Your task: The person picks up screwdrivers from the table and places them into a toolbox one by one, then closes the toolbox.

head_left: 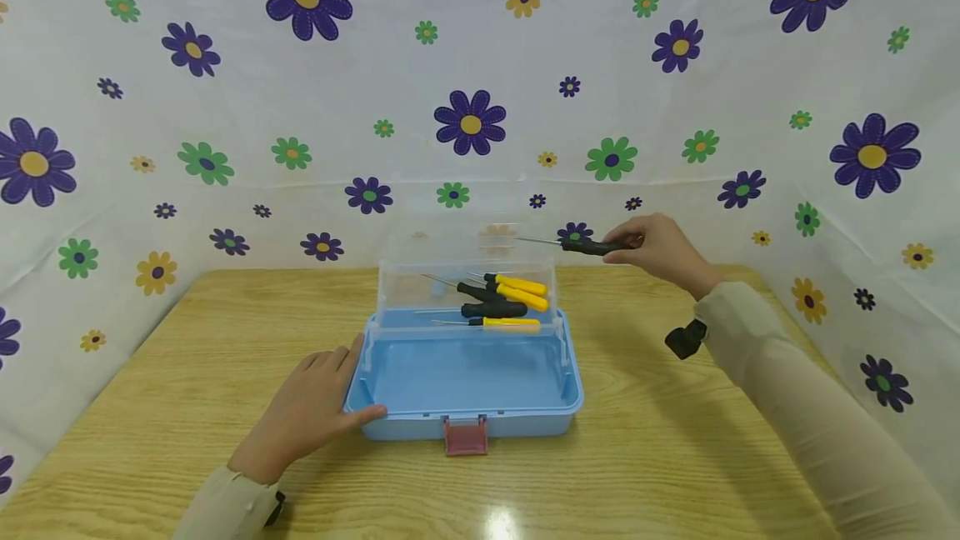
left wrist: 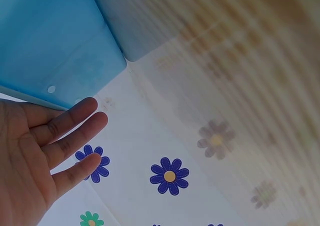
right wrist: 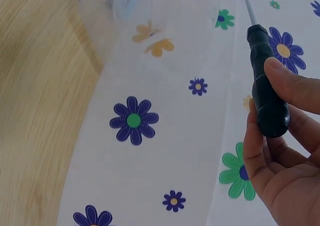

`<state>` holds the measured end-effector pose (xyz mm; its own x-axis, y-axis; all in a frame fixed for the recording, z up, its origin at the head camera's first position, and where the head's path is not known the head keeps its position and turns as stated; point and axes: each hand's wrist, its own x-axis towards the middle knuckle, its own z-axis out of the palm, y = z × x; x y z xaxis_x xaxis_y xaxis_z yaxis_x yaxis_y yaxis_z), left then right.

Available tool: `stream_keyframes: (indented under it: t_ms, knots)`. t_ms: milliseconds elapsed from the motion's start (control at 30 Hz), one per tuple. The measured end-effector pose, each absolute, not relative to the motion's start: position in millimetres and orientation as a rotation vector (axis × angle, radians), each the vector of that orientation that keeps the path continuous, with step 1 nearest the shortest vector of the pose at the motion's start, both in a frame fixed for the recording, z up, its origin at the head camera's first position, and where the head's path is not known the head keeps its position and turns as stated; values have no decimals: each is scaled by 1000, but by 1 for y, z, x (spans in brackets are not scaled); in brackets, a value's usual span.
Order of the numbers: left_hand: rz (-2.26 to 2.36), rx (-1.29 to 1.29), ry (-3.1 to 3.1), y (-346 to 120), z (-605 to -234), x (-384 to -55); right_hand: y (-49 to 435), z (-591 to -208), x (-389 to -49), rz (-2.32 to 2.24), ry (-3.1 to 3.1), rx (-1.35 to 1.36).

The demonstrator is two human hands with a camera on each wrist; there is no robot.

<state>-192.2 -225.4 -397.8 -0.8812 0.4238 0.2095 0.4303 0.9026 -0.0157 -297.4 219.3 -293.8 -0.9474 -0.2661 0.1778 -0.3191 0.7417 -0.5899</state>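
Note:
A light blue toolbox (head_left: pixel 468 427) stands on the table with its clear lid raised. Several screwdrivers lie in the clear tray at its back: yellow-handled ones (head_left: pixel 521 297) and black-handled ones (head_left: pixel 495 309). My left hand (head_left: pixel 318 398) rests against the box's left side, its thumb over the front left rim; the left wrist view shows the fingers nearly straight beside the blue wall (left wrist: pixel 60 41). Up to the right of the lid, my right hand (head_left: pixel 660 252) pinches a black-handled screwdriver (right wrist: pixel 265 81) between thumb and fingers, its shaft pointing left.
The wooden table (head_left: pixel 660 407) extends around the box. A pinkish latch (head_left: pixel 467 438) hangs at the box's front. Behind the table and along both sides hangs a white flower-patterned cloth (head_left: pixel 405 73). Each wrist wears a dark camera mount.

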Motion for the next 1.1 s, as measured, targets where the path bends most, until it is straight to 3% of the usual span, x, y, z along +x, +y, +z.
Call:
stream_keyframes:
  t_ms: [1100]
  knots:
    - [-42,-624,-2873,-223,-396,-192,130,-302,-303,1048,-2834,656]
